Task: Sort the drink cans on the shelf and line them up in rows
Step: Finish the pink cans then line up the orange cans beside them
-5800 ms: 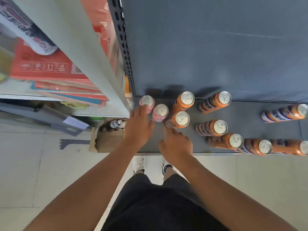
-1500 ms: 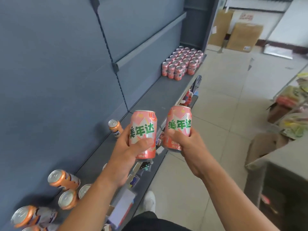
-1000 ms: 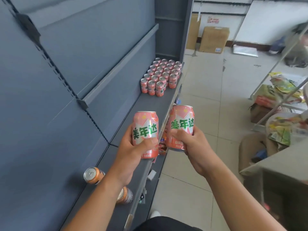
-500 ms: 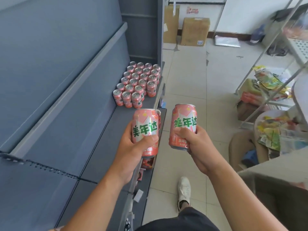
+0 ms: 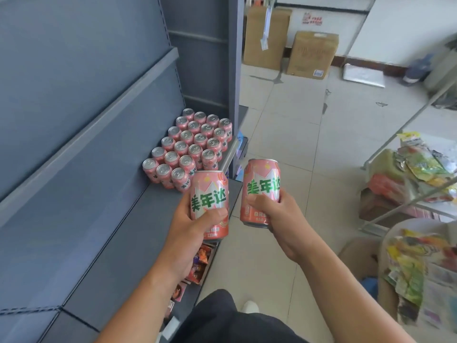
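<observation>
Left hand (image 5: 188, 226): wrapped around a pink can (image 5: 209, 204), thumb across the front below the green lettering, can upright and held above the front edge of the shelf (image 5: 118, 233).

Right hand (image 5: 279, 214): wrapped around a second pink can (image 5: 262, 191) of the same design, thumb across its front, can upright with a slight tilt, held out over the floor (image 5: 284, 125) and clear of the shelf. The two held cans sit side by side, near each other but apart.

Block of pink cans (image 5: 190, 144): stands on the grey shelf at its far end, against the back panel and beside the end upright (image 5: 233, 58). Cans upright, silver tops showing, packed touching in tidy rows four across; the nearest row shows three tops, its front corner being hidden behind the left-hand can. The shelf between the block and the person is bare grey metal.

Lower shelf level: small colourful packets (image 5: 200, 263) visible beneath the shelf edge, details too small to read.

Background: two cardboard boxes (image 5: 312, 55) on the tiled floor by the far wall. At right, a wire rack (image 5: 408, 134) with crumpled colourful packaging (image 5: 420, 167).

Person: dark trousers (image 5: 222, 323) and the toe of a light shoe (image 5: 251, 306) at the bottom edge.
</observation>
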Demonstrator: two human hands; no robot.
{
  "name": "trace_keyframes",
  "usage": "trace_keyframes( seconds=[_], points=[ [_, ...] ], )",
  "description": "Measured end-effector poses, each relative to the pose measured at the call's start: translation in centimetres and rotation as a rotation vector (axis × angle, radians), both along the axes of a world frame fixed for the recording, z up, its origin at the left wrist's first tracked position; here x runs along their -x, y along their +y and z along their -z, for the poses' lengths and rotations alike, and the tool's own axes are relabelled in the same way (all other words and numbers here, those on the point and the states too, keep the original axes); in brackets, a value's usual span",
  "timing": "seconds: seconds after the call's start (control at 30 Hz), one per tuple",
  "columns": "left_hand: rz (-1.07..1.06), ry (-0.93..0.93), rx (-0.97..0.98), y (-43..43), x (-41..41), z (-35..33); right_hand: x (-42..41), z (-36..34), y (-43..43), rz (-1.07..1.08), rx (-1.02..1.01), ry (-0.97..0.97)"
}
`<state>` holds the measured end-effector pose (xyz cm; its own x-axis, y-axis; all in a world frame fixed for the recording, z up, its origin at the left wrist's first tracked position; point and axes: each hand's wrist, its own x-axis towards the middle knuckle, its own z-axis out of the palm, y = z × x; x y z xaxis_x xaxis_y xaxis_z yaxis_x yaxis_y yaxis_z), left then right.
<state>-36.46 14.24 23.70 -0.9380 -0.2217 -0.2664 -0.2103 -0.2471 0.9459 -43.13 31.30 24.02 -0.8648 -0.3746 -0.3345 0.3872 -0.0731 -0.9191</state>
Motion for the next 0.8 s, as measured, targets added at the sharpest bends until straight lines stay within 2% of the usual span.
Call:
trace_keyframes(
  seconds=[0.5, 0.8],
  points=[
    [-0.205, -0.075, -0.078, -8.0, 15.6, 3.4, 18.9, 2.6, -9.7, -0.220, -0.055, -0.067],
    [-0.397, -0.186, -0.020, -12.5, 19.6, 6.0, 25.9, 4.4, -16.6, -0.437, -0.040, -0.138]
  ],
)
